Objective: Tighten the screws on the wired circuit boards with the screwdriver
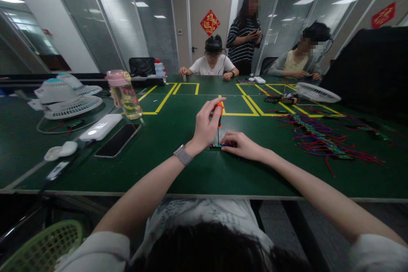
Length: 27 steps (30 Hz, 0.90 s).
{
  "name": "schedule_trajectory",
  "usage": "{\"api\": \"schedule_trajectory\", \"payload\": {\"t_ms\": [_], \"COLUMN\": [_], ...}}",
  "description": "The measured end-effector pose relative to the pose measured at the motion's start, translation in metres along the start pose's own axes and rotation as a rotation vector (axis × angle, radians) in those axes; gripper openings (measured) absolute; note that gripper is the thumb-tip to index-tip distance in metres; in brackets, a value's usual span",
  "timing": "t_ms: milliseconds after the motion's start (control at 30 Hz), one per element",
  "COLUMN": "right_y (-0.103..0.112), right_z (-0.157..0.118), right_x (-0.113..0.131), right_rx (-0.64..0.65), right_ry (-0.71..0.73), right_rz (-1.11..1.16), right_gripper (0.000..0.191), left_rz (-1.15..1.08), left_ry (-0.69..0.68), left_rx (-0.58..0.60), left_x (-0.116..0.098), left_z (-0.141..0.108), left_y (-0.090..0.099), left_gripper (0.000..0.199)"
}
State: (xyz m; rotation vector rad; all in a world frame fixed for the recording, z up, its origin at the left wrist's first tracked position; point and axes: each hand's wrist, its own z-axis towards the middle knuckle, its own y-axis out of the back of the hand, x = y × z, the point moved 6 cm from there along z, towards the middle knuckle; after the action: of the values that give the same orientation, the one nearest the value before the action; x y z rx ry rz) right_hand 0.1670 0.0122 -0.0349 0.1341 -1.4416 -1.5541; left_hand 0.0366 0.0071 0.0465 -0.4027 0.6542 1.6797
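Wrapped round the orange and black handle of a screwdriver (218, 136), my left hand (204, 124) wears a watch at the wrist. The screwdriver stands nearly upright, its thin shaft pointing down at a small green circuit board (216, 146) on the table. My right hand (242, 145) rests beside the shaft, its fingers closed on the right end of that board. Part of the board is hidden under these fingers. Whether the tip sits on a screw is too small to see.
A pile of wired circuit boards (318, 136) lies right on the green table (178, 174). To the left are a phone (117, 140), a white power bank (101, 127), a pink-lidded bottle (127, 97) and small fans (70, 100). Several people are across the table.
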Motion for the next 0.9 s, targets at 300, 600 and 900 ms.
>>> {"api": "schedule_trajectory", "payload": {"t_ms": [300,600,900], "right_y": [0.0008,0.0008,0.0011], "right_z": [-0.0003,-0.0002,-0.0002], "right_x": [0.0004,0.0008,0.001], "right_rx": [-0.007,-0.012,-0.006], "right_ry": [0.004,0.008,-0.004], "right_rz": [0.005,0.005,-0.001], "right_gripper": [0.02,0.019,0.019], "left_rz": [-0.002,-0.015,0.069], "left_ry": [0.014,0.018,-0.04], "left_rx": [0.0,0.0,-0.041], "left_x": [0.001,0.0022,-0.0029], "left_z": [0.0002,0.0007,0.0005], "left_y": [0.0002,0.0007,0.0034], "left_gripper": [0.029,0.027,0.024]}}
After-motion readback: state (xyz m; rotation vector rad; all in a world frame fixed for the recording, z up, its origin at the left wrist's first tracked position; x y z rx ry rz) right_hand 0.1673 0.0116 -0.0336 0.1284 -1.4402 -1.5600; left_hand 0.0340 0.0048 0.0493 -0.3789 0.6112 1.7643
